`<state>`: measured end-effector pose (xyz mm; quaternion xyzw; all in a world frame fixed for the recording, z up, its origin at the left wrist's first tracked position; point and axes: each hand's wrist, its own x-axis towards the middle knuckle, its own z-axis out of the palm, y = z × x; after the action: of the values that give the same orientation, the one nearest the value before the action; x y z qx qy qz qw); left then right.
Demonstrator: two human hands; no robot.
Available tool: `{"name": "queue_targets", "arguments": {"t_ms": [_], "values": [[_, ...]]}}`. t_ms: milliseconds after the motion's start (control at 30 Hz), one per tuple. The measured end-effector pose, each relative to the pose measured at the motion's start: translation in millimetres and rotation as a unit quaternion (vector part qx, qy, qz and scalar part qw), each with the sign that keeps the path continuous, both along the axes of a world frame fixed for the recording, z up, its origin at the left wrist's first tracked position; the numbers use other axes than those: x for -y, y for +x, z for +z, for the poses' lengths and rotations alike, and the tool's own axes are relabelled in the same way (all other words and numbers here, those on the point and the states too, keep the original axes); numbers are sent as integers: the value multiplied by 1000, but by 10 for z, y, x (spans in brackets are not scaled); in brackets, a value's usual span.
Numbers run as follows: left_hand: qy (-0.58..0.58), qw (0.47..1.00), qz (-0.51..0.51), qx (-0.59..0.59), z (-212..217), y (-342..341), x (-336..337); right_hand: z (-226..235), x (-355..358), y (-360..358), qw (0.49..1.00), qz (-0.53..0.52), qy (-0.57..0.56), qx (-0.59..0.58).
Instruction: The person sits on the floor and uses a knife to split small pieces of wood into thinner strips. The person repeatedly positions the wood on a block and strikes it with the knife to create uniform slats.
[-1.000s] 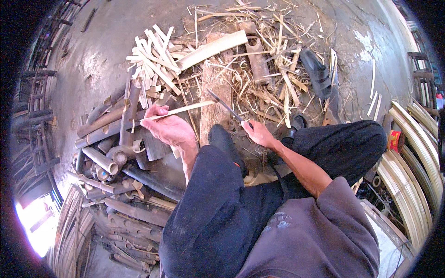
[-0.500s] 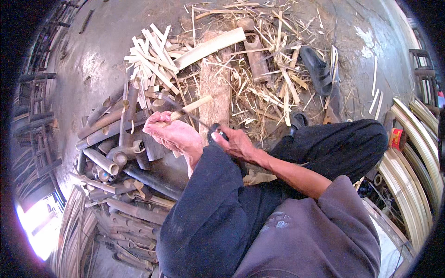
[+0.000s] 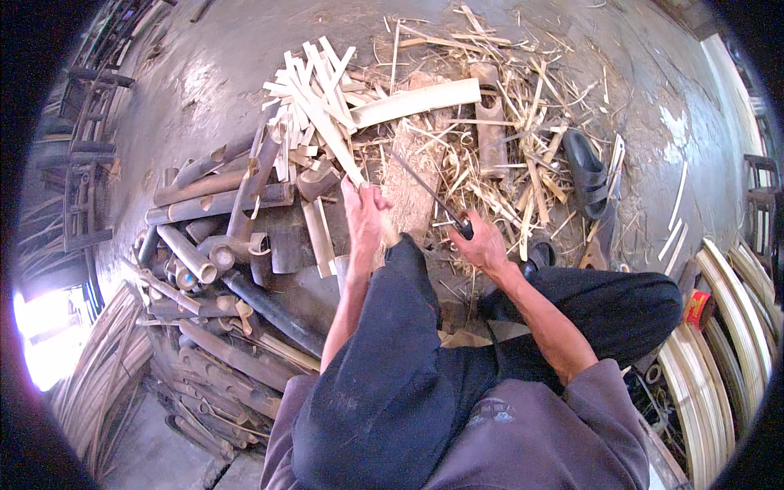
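Observation:
My left hand (image 3: pixel 365 219) is closed around a pale bamboo strip (image 3: pixel 333 137). The strip slants up and left over a heap of similar strips (image 3: pixel 304 96), and a pale end shows below the hand, close to my raised knee. My right hand (image 3: pixel 483 247) grips a knife by its dark handle, to the right of the left hand. The long thin knife blade (image 3: pixel 425 184) points up and left across a worn wooden board (image 3: pixel 412 184), apart from the strip. A wide split bamboo piece (image 3: pixel 420 103) lies across the board's far end.
Shavings (image 3: pixel 469 175) and a notched bamboo tube (image 3: pixel 490 135) lie right of the board, beside a black sandal (image 3: pixel 585 171). Dark bamboo tubes (image 3: pixel 220 204) are piled on the left. Bundled long strips (image 3: pixel 702 384) stand at the right, near a small red packet (image 3: pixel 697 308).
The knife crossed the strip before; now my right hand has drawn it away to the right. My left hand has swung the strip toward the heap. The whole view has shifted.

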<state>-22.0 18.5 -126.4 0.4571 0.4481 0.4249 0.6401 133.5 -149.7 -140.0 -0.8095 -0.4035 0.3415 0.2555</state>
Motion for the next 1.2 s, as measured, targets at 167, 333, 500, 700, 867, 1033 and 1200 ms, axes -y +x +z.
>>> {"name": "queue_targets", "arguments": {"t_ms": [167, 333, 500, 700, 867, 1033, 1200], "values": [[-250, 945, -200, 71, 480, -373, 111, 314, -338, 108, 968, 200, 120, 96], [-314, 919, -239, 0, 831, -657, 345, 322, -565, 308, 961, 182, 123, 169], [-122, 938, -307, -107, 936, -976, 588, 473, -793, 1164, 986, -45, 22, 162], [93, 907, -138, -387, 417, -640, 367, 612, -439, 270, 965, 166, 54, 198], [54, 916, -153, -368, 633, -612, 396, 463, -394, 116, 937, 259, 109, 210], [35, 930, -141, -337, 802, -582, 422, 448, -524, 283, 926, 252, 172, 220], [50, 904, -220, -364, 781, -893, 550, 500, -629, 997, 991, -67, -78, 81]]}}
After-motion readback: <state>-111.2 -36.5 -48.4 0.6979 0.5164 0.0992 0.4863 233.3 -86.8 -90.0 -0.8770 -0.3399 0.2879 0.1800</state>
